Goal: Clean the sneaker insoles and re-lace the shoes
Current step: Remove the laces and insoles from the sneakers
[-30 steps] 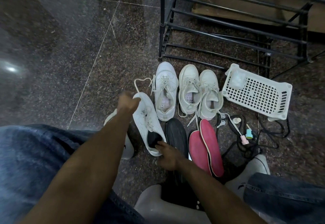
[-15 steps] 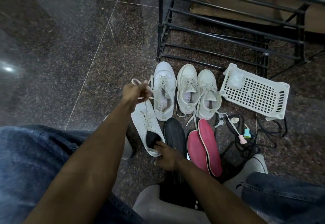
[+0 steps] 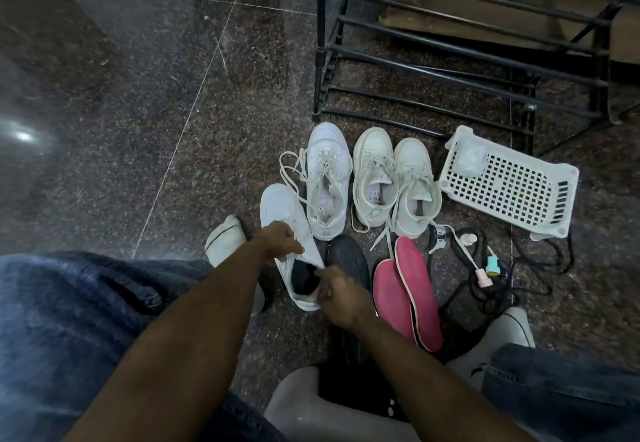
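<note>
On the floor (image 3: pixel 138 129), the nearest sneaker (image 3: pixel 291 233) lies leftmost of the shoes, with the left hand (image 3: pixel 278 240) on its tongue and the right hand (image 3: pixel 341 297) at its heel; a laced sneaker (image 3: pixel 327 178) sits just behind and to its right, and a pair of sneakers (image 3: pixel 394 181) stands side by side right of that. A dark insole (image 3: pixel 348 259) lies just right of the near sneaker, two overlapping insoles (image 3: pixel 407 294) right of it, then tangled cords (image 3: pixel 485 268). The basket (image 3: pixel 509 185) lies farthest right, with the shoe rack (image 3: pixel 467 46) behind everything.

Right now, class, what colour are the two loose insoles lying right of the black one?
Pinkish red insoles, clearest in the head view.
</note>
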### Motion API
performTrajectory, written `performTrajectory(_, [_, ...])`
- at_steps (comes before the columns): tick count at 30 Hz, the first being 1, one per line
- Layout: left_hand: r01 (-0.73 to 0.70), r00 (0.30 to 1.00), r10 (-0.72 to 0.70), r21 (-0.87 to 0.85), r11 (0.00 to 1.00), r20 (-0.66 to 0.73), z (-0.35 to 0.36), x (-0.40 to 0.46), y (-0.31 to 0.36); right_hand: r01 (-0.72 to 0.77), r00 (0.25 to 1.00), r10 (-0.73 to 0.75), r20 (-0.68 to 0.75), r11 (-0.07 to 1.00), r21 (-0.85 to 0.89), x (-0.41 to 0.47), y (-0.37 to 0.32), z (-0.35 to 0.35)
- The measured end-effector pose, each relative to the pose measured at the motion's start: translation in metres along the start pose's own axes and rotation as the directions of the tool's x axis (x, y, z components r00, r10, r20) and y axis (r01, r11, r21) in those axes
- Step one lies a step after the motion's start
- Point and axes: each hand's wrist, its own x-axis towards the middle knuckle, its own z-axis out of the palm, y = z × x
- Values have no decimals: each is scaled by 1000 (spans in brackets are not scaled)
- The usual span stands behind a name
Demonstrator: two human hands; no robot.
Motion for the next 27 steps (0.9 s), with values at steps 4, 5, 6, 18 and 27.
performTrajectory(4, [-49,999,51,119,992,-15,-2,1,5,-63,987,60,-151,998,-18,15,-13,-15])
performTrajectory(5, [-52,998,53,74,996,-15,-2,2,4,-60,991,58,-117,998,-8,22,-18,-16])
performTrajectory(6, [-47,999,48,14,999,-19,-2,3,3,-63,995,64,-72,998,11,30,-23,-17])
performTrajectory(18, [76,996,-85,-588,805,12,-5,2,0,-251,967,237,87,851,462,66,-42,-17])
performTrajectory(27, [-11,908,-381,-917,398,-176,-13,9,-21,-323,917,26,397,631,706,47,-44,-120])
